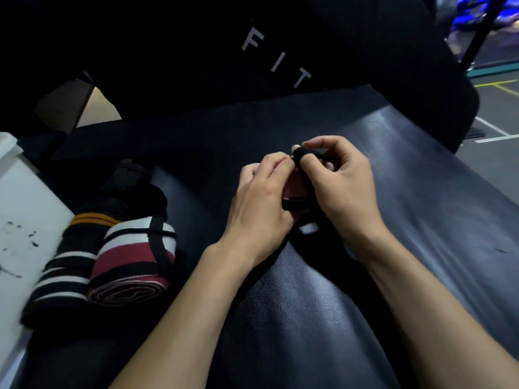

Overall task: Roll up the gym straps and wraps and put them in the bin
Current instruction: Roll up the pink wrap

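Wrap (295, 192) pinched between both hands.

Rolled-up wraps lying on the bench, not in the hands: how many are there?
3, though the dark pile may hide more. A red, white and black roll; a black roll with white and orange stripes left of it, beside the white bin; a dark black bundle behind them.

The black padded bench (407, 220) is supporting two rolled wraps at near left: red-white (132, 265) and black-striped (67, 265), touching.
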